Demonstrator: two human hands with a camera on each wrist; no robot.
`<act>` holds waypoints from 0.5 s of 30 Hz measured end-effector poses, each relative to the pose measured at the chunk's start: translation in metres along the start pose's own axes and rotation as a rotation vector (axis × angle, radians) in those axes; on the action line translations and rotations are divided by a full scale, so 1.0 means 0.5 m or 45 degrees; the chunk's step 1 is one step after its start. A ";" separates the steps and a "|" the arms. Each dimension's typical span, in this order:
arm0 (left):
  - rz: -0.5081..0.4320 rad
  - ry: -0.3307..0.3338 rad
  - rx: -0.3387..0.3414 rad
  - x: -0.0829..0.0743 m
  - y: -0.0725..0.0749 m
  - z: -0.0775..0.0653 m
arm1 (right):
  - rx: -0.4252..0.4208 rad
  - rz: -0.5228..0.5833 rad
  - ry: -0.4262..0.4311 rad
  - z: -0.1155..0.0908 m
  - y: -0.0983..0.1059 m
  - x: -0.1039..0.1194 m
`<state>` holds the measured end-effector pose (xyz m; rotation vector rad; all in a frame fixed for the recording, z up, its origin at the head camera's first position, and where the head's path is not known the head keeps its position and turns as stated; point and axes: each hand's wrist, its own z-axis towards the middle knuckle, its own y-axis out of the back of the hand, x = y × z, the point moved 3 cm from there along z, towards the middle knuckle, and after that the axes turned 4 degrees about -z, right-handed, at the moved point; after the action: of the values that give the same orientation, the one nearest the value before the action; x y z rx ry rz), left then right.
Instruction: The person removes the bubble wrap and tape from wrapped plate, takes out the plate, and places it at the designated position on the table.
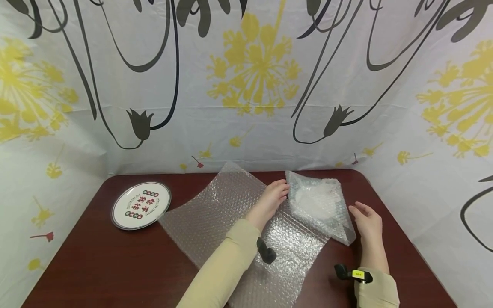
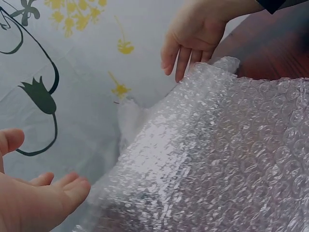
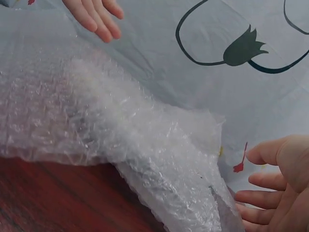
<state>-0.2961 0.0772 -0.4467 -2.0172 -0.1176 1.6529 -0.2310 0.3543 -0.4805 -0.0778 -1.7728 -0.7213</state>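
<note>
A bubble-wrapped bundle (image 1: pixel 317 201) lies at the back right of the table, a whitish shape showing faintly through it; what it contains cannot be told. It overlaps a large flat sheet of bubble wrap (image 1: pixel 215 214). My left hand (image 1: pixel 273 196) is at the bundle's left edge, fingers extended; in the left wrist view the same left hand (image 2: pixel 38 203) pinches nothing. Beside the bundle's right edge is my right hand (image 1: pixel 367 222), its fingers loosely bent. The right wrist view shows that right hand (image 3: pixel 280 186) spread beside the bubble wrap (image 3: pixel 159 154), gripping nothing.
On the left of the dark red table (image 1: pixel 115 265) lies a white plate (image 1: pixel 141 206) with a dark rim and red and green print. A patterned cloth (image 1: pixel 254 141) hangs behind and on both sides of the table. The sheet's near end runs toward the front.
</note>
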 end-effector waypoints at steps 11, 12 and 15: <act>-0.061 0.063 -0.070 0.019 -0.001 0.016 | 0.135 -0.036 -0.025 0.022 -0.006 -0.008; -0.065 0.070 -0.075 0.020 0.000 0.017 | 0.140 -0.038 -0.028 0.023 -0.007 -0.008; -0.040 0.091 -0.082 0.024 0.001 0.019 | 0.137 -0.037 -0.054 0.025 -0.011 -0.010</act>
<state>-0.3024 0.0846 -0.4586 -2.1094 -0.1779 1.5745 -0.2419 0.3576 -0.4894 0.0053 -1.8537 -0.6483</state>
